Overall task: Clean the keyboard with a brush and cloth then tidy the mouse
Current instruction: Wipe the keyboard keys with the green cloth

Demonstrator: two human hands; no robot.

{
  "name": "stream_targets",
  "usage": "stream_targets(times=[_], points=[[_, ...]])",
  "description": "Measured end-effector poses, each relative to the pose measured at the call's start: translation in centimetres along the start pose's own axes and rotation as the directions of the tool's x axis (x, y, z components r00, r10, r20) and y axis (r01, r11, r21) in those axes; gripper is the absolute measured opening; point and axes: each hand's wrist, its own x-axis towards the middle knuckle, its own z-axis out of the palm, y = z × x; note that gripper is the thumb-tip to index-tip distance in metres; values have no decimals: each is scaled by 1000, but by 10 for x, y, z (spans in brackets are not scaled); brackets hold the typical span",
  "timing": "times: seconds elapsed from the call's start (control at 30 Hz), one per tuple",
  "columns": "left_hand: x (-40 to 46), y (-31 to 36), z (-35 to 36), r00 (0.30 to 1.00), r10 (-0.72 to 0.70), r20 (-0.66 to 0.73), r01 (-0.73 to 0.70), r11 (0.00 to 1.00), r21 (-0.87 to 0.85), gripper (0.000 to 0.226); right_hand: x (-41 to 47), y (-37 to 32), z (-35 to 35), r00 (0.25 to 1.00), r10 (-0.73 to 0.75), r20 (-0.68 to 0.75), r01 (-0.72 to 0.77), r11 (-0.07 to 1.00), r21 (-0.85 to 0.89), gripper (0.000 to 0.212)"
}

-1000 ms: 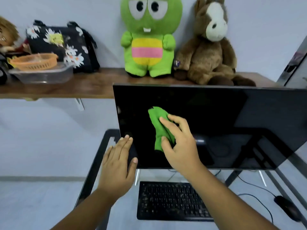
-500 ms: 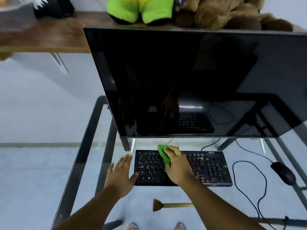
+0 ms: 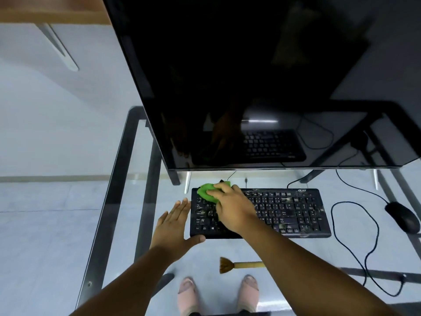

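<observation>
A black keyboard with dusty keys lies on the glass desk below the monitor. My right hand grips a green cloth and presses it on the keyboard's far left corner. My left hand lies flat with straight fingers against the keyboard's left edge, thumb at its near corner. A brush with a pale wooden handle and brown bristles lies on the glass near me. The black wired mouse sits at the right.
A big black monitor leans over the back of the desk, mirroring the keyboard. The mouse cable loops across the glass at right. My feet show through the glass. A wooden shelf is at the upper left.
My right hand came down from the monitor screen with the cloth onto the keyboard and slid to its far left corner. My left hand dropped to the keyboard's left edge. The view tilted downward.
</observation>
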Motion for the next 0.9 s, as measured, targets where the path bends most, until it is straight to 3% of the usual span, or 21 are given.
stream_targets(times=[0.1, 0.17, 0.4, 0.47, 0.63, 0.9], points=[[0, -2, 1, 1000, -5, -7, 5, 1000, 4, 105, -8, 17, -4, 975, 180, -130, -181, 984, 2, 42], [0, -1, 1, 1000, -3, -20, 3, 1000, -2, 104, -6, 17, -3, 963, 220, -157, -218, 975, 32, 42], [0, -4, 4, 998, 11, -59, -13, 999, -32, 104, 19, -20, 11, 994, -112, -6, 113, 993, 20, 51], [0, -5, 5, 998, 15, -67, -18, 999, -46, 104, 13, -8, 9, 994, -107, -27, 108, 994, 2, 49], [-1, -6, 7, 996, 20, -83, -25, 998, -62, 105, 8, -1, 10, 986, 69, -150, -66, 998, 24, 46], [-2, -9, 9, 998, -10, -69, 4, 995, -95, 113, -9, 0, 11, 980, -197, -11, 197, 980, -5, 50]])
